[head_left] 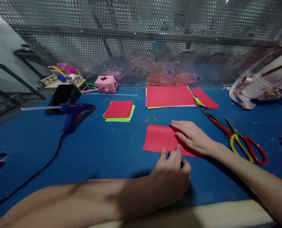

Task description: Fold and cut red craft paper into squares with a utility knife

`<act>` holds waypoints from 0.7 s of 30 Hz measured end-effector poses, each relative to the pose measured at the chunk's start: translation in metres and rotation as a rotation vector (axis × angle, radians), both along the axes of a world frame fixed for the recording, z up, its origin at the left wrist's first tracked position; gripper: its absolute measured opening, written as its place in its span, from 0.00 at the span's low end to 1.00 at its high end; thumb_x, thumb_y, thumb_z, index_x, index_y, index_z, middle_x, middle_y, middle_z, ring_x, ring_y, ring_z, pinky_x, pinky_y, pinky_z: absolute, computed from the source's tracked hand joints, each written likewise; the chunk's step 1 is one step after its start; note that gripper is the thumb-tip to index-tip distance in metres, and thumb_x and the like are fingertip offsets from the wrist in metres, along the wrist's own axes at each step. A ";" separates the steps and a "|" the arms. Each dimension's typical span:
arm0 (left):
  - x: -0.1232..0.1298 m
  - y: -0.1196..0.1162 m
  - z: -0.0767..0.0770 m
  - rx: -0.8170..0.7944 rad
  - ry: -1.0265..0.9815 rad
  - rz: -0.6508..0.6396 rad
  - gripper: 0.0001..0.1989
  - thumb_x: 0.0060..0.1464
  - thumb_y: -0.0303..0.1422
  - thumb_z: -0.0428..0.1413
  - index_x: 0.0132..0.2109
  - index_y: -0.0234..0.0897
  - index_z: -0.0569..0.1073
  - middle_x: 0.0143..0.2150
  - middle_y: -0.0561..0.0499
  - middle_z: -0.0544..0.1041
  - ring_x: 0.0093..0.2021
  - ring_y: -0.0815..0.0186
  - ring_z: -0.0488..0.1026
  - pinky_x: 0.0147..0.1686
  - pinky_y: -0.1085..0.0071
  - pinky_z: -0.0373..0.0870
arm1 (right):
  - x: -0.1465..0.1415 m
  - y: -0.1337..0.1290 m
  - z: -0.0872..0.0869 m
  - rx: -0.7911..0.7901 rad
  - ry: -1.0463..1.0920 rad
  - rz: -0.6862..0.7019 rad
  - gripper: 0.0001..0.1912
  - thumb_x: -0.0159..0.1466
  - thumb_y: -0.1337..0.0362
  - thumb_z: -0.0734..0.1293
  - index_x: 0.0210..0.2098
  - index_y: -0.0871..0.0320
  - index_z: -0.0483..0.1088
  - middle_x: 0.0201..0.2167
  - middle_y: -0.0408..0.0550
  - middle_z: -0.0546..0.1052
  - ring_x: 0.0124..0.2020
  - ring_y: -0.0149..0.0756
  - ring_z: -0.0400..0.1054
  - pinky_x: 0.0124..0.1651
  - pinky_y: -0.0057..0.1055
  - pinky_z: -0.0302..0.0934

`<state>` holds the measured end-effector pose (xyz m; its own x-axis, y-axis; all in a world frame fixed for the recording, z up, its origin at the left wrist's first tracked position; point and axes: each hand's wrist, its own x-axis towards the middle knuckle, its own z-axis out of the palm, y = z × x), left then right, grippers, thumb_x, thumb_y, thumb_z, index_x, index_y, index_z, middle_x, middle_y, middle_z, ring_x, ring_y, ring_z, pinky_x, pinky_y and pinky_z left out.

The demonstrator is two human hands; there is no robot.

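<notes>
A sheet of red paper (158,137) lies on the blue table in front of me, a rectangle wider than it is deep. My right hand (190,136) rests flat over its right part, fingers stretched out to the left. At the paper's near edge is my left hand (171,174), its fingers curled with the tips on that edge; its thumb is hidden. To the right of the paper lie scissors (246,145) with red and yellow handles, overlapping a red-handled tool (216,123) with a narrow pointed end.
Beyond lie a small stack of red and green squares (119,109), larger coloured sheets (169,96) and a red strip (206,98). Leftward are a blue glue gun (72,115) with its cord, a phone (60,98) and a pink paper polyhedron (107,84). A pale bag (261,79) stands right.
</notes>
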<state>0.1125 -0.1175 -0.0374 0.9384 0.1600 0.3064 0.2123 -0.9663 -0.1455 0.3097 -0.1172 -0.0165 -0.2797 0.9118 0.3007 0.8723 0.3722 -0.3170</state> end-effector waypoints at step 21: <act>0.005 0.000 -0.008 0.030 -0.096 0.005 0.13 0.57 0.40 0.53 0.38 0.33 0.74 0.32 0.41 0.76 0.35 0.54 0.73 0.35 0.54 0.73 | -0.019 0.022 0.008 -0.575 0.035 0.419 0.38 0.72 0.46 0.44 0.69 0.69 0.47 0.71 0.55 0.46 0.72 0.33 0.31 0.72 0.38 0.27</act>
<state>0.1171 -0.1176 -0.0453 0.9036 0.1543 0.3995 0.2318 -0.9606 -0.1531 0.2907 -0.0954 -0.0089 -0.6408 0.7462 -0.1805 0.6781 0.4398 -0.5889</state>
